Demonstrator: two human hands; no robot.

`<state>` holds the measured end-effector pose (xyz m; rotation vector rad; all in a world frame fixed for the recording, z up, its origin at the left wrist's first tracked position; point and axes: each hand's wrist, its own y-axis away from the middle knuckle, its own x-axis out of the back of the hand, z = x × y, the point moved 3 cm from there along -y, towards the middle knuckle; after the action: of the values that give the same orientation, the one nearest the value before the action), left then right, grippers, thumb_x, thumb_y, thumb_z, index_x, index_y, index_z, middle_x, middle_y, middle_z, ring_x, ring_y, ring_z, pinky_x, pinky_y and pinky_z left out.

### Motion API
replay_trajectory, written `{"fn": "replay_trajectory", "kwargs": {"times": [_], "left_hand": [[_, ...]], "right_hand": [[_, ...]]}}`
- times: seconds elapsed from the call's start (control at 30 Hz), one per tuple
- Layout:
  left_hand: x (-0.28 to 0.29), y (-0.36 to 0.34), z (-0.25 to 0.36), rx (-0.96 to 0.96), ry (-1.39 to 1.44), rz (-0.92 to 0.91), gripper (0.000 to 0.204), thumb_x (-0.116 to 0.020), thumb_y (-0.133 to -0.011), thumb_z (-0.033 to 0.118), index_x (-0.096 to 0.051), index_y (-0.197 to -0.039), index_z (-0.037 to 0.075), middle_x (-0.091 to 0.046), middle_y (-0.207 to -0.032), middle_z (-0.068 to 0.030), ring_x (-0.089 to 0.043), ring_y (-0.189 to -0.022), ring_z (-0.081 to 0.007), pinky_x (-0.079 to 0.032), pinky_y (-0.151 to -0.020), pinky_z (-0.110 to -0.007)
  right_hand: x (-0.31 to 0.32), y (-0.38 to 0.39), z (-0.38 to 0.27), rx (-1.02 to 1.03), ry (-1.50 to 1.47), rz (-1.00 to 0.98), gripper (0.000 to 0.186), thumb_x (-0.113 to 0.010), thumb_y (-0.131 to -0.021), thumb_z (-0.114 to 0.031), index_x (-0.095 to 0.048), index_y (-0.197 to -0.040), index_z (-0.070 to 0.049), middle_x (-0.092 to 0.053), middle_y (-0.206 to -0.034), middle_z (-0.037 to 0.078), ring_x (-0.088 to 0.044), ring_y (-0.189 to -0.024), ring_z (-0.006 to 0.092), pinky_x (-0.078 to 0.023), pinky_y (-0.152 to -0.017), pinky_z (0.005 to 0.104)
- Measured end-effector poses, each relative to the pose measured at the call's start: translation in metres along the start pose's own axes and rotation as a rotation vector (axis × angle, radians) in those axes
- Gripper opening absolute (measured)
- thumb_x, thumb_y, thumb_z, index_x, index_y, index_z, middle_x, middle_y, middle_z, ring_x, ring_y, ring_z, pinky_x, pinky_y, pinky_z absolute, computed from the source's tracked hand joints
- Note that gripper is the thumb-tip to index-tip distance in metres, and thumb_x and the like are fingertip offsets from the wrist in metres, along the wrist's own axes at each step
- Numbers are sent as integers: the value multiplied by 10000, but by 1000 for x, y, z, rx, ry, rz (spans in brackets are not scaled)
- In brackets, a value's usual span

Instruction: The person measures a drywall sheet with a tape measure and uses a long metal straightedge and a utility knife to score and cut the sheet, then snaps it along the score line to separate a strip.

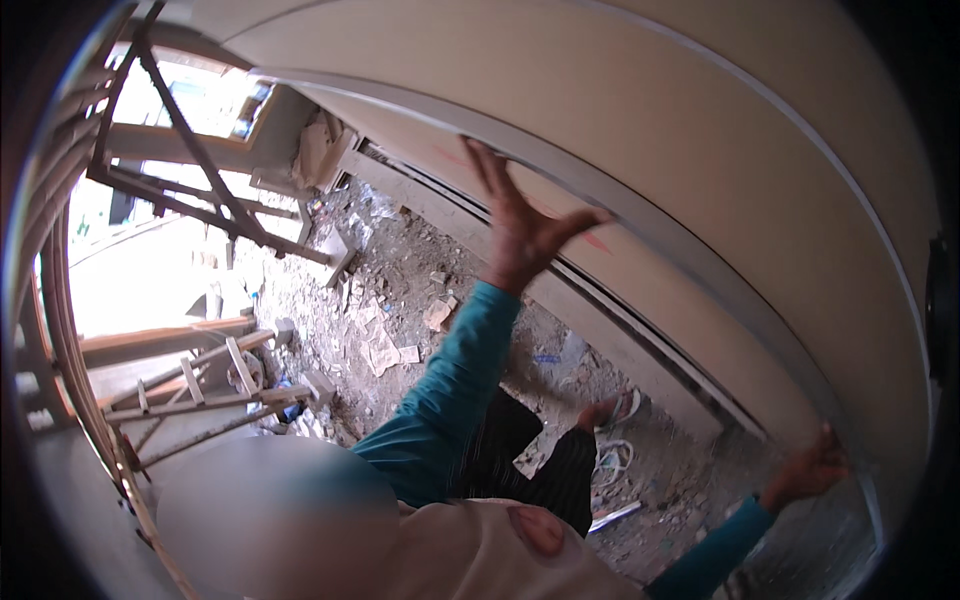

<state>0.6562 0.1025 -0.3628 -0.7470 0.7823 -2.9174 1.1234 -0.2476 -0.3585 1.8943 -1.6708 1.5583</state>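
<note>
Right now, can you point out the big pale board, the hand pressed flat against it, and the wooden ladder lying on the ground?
pale board [700,130], head view, on its broad bare face.
left hand [520,235], head view, on the back of the hand.
wooden ladder [200,385], head view, on a rung near its middle.

Large board [700,150] overhead at right, wooden ladder [200,385] lying left, paper scraps [380,345] on the floor [480,300] between

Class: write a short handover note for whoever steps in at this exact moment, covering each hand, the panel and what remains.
Left hand: open, fingers spread, palm pressed up against the lower edge of the large pale panel.
Right hand: grip on the same edge, farther along.
Panel: raised overhead, tilted, borne by both hands.
Below: rubble-strewn floor, wooden ladder to the left.
Done: panel lifted.
Left: it is not yet set anywhere.
</note>
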Motion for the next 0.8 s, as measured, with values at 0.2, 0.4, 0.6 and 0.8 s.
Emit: {"fn": "replay_trajectory", "kwargs": {"times": [0.2,0.4,0.6,0.8], "left_hand": [[12,-8,18,62,-70,45,1640,-943,-481,568,149,-1530,-61,143,-1572,-387,68,-1487,-527,-151,-1217,-530],[21,0,10,245,197,-9,1474,-898,-601,530,64,-1545,-67,98,-1571,-403,11,-1470,-573,-137,-1141,-710],[18,8,-9,258,162,55,1237,-781,-735,545,-99,-1532,-109,-17,-1620,-319,-43,-1498,-516,-219,-1096,-738],[26,-1,2,275,208,-117,1156,-822,-701,487,-231,-1509,-91,-39,-1629,-284,-60,-1501,-502,-252,-1086,-737]], "right_hand": [[29,62,-90,329,-20,110,307,-701,-960,-317,-596,-926,-30,-549,-802,87,-519,-679,235,-468,-639,340],[-6,130,-316,537,-524,-391,229,-687,-953,-245,-639,-958,-21,-588,-848,95,-582,-741,266,-496,-668,391],[-45,203,-613,884,-568,-1007,282,-603,-979,-139,-462,-1165,20,-497,-932,94,-499,-876,176,-443,-763,328],[-73,268,-810,1511,-630,-776,347,-573,-994,-110,-521,-1301,44,-626,-1006,197,-633,-867,302,-503,-759,374]]}}
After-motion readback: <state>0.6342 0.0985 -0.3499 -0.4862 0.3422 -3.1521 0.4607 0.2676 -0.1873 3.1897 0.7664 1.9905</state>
